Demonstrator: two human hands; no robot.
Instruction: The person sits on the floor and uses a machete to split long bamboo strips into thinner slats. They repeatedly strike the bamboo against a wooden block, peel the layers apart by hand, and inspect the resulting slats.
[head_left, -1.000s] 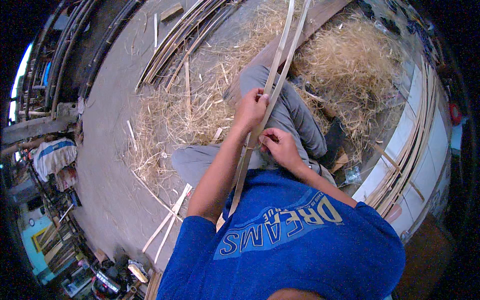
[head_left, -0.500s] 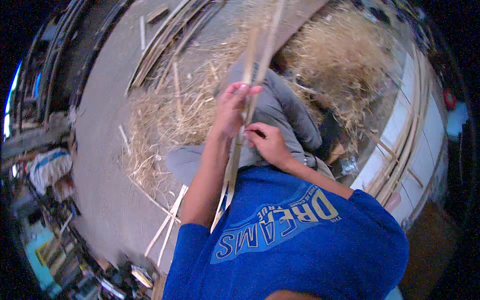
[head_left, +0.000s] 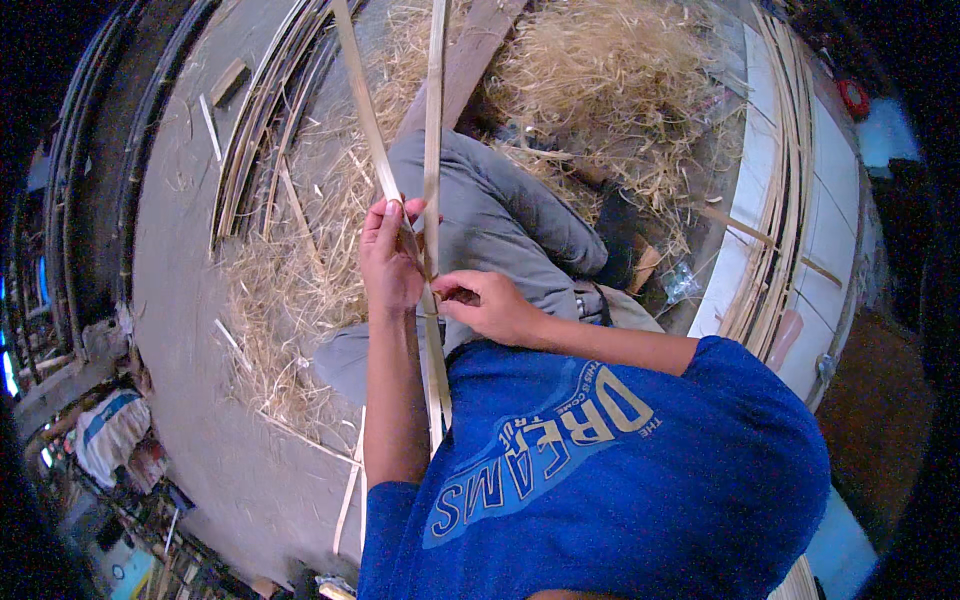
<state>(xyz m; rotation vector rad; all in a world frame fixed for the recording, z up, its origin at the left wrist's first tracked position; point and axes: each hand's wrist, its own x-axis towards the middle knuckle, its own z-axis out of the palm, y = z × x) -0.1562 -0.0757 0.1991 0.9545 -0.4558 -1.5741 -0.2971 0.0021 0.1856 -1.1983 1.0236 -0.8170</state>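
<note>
L fingers (head_left: 384, 222) hold pale strips (head_left: 433, 130), R fingers (head_left: 457, 282) pinch 'em lower; shavings (head_left: 610, 85) litter flr (head_left: 185, 330) nr tiles (head_left: 828, 205).

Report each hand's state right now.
Left hand: closed, holding a strip.
Right hand: fingers curled beside the strip; grip cannot be told.

Even, moderate light is covering the grey floor (head_left: 190, 330); shadows are looking soft. White patch (head_left: 10, 372) is blowing out at far-left rim. Fisheye is bowing the dark poles (head_left: 138, 180); corners are sinking to black, speckled. Left hand (head_left: 390, 262), right hand (head_left: 500, 310) are reading fairly sharp; lower-left clutter (head_left: 165, 545) is looking murky.
</note>
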